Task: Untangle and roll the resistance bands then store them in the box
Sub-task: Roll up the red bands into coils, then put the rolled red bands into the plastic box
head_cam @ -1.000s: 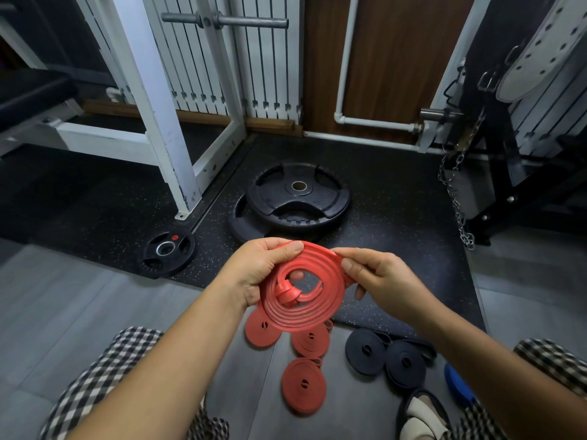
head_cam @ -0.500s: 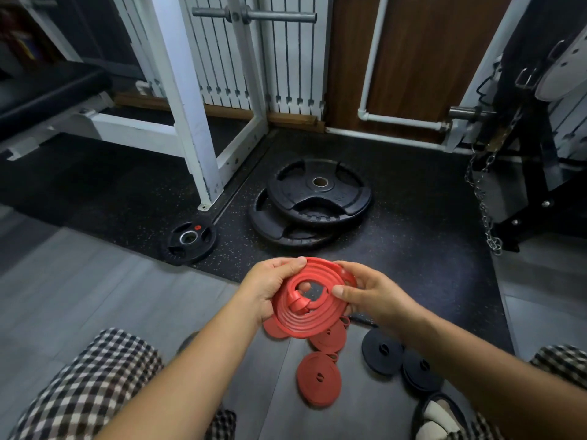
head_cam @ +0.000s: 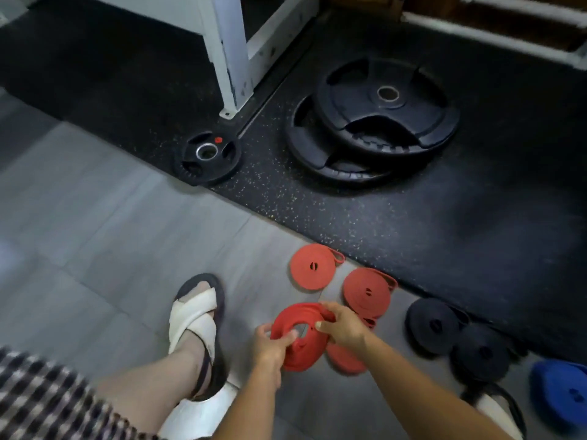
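While gripped low at 6 o'clock, tilted and loosely wound: red band coil (head_cam: 298, 342). Left hand (head_cam: 270, 347) curled round its 7 o'clock rim, thumb across the face; right hand (head_cam: 344, 328) pinching the 2 o'clock rim, thumb on top. Just beyond at 12 to 1 o'clock, flat on grey floor (head_cam: 111, 233) — rolled red bands (head_cam: 313, 270); at 3 o'clock, black rolls (head_cam: 433, 325) and blue roll (head_cam: 562, 392). Red mark (head_cam: 218, 140) on small weight plate (head_cam: 206, 163) at 10 o'clock — too blurred to read.
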`<state>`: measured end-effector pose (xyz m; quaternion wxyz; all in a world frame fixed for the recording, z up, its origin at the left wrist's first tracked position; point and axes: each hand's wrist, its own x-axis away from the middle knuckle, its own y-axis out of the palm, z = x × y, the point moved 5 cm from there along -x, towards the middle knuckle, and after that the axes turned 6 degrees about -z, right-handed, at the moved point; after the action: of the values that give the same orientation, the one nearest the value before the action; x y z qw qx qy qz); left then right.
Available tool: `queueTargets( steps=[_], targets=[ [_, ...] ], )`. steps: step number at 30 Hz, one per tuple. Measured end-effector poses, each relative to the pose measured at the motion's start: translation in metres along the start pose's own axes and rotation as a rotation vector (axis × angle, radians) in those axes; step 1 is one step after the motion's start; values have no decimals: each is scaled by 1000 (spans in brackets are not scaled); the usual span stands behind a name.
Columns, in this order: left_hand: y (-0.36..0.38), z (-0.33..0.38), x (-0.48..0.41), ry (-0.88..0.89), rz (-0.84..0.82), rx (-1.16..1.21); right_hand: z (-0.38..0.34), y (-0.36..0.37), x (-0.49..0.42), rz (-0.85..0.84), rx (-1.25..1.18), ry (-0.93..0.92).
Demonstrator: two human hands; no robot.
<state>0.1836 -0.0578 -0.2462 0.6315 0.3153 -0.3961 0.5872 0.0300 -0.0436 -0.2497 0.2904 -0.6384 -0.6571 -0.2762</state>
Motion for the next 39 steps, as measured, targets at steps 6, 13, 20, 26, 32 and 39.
queueTargets(
  steps=[6, 13, 20, 26, 32, 39],
  targets=[
    [2, -4, -44, 42, 127, -54, 33, 4, -35, 0, -120, 46],
    [25, 3, -55, 118, 81, -36, 50, -11, -36, 99, -349, 2],
    [49, -10, -45, 4, -131, 61, 60, -36, -5, 200, -377, -11],
    [99, -20, -4, 2, -219, 8, 77, -62, 55, 387, -421, 0],
    [159, 59, 93, 288, -450, -118, 4, -124, 140, 508, -425, -235],
    [171, 147, 247, 670, -653, -243, -100, -160, 278, 544, -311, -557]
  ],
)
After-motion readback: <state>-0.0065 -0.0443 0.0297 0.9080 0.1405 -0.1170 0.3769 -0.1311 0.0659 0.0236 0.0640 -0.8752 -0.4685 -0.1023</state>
